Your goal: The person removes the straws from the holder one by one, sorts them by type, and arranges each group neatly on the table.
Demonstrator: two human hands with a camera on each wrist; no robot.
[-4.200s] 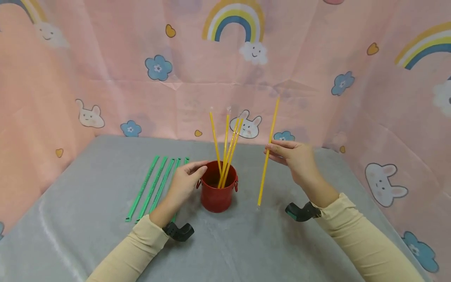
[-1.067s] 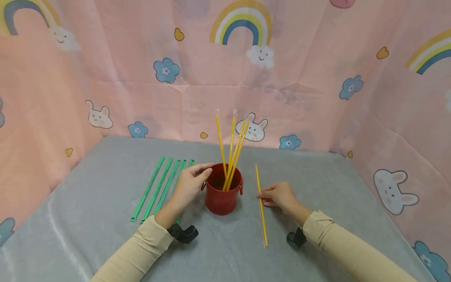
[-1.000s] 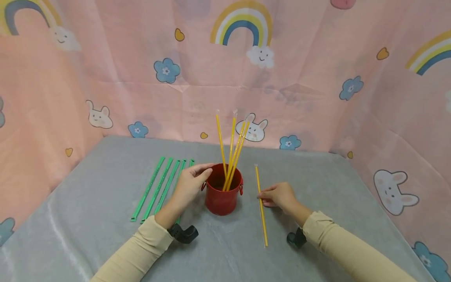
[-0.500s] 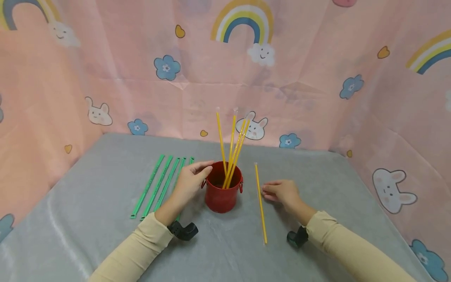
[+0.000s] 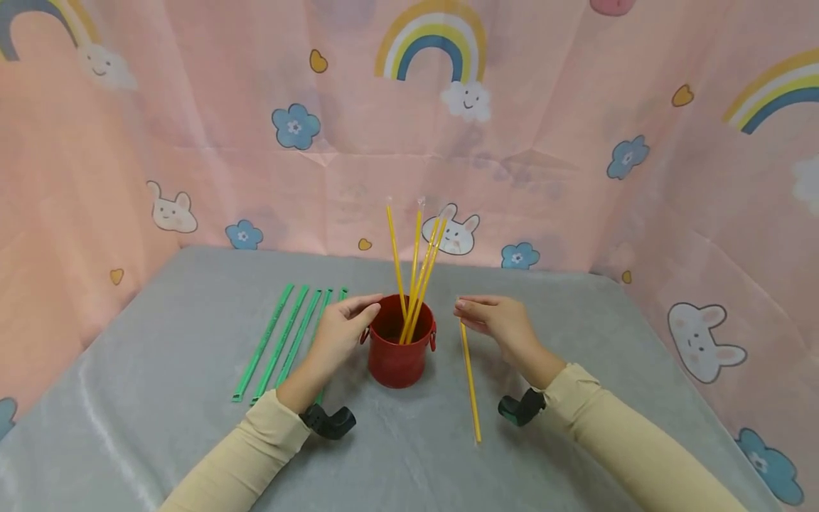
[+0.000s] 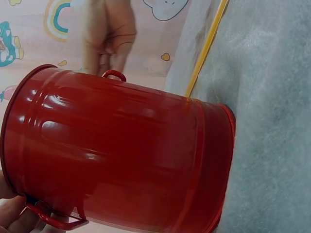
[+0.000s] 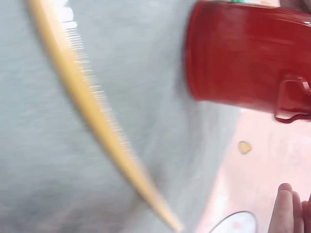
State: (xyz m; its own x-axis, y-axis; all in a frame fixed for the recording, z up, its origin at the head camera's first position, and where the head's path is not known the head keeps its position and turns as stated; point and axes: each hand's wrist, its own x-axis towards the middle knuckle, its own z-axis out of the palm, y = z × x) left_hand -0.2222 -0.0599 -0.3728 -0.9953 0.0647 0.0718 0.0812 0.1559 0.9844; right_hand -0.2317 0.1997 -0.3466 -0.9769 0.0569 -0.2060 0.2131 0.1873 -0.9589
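Note:
A small red metal bucket (image 5: 398, 364) stands upright in the middle of the table, several yellow straws (image 5: 396, 256) in clear wrappers leaning inside it. My left hand (image 5: 337, 328) holds the bucket's left rim, its thumb and fingertips by the side handle (image 6: 58, 222). Another wrapped yellow straw (image 5: 470, 384) lies on the grey cloth right of the bucket. My right hand (image 5: 502, 323) hovers over that straw's far end and hides it, holding nothing. In the right wrist view its fingers (image 7: 284, 213) look straight, well apart from the blurred straw (image 7: 92, 111).
Several flat green printed sticks (image 5: 264, 343) lie side by side left of the bucket, some partly behind the left hand. A grey cloth (image 5: 409, 469) covers the table. Pink patterned curtains (image 5: 243, 178) hang behind and at both sides.
My right hand lowered a yellow straw upright to lying on the cloth, let it go, then rose and moved toward its far end. The left hand has stayed at the bucket.

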